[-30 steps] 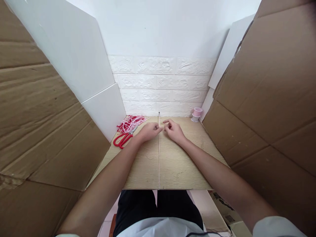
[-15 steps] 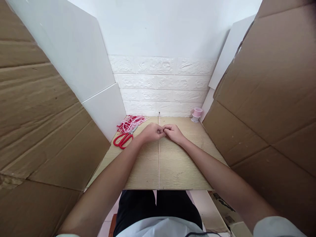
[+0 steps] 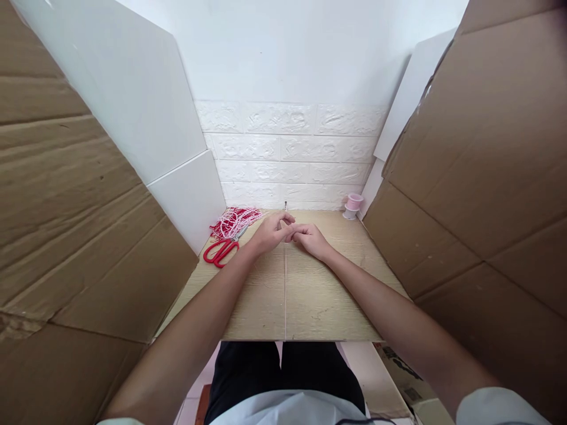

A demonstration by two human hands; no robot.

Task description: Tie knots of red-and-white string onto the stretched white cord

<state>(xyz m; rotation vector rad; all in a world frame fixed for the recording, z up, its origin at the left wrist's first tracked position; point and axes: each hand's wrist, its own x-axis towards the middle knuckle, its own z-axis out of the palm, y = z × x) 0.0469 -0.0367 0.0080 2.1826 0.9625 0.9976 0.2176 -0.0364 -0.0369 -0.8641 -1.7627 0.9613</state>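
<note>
A thin pale pink thread (image 3: 286,295) runs down the middle of the wooden tabletop, from a small nail (image 3: 286,203) at the back to the front edge. Over this line, near the back, my two hands meet. My left hand (image 3: 271,232) has its thumb stretched toward the right fingertips, with the index finger arched apart above it. Pinched closed against it, my right hand (image 3: 311,240) is at the thread, though its fingers hide the exact grip point.
Red-handled scissors (image 3: 221,252) lie left of my left hand, their blades against a heap of red and pink braided cords (image 3: 237,221). Two stacked thread spools (image 3: 353,205) stand at the back right. Cardboard panels (image 3: 478,177) wall both sides, and a white brick-pattern wall (image 3: 292,147) closes the back.
My left hand has loosened from a closed pinch, its index finger lifting away and its thumb extending to the right. My right hand stays nearly in place.
</note>
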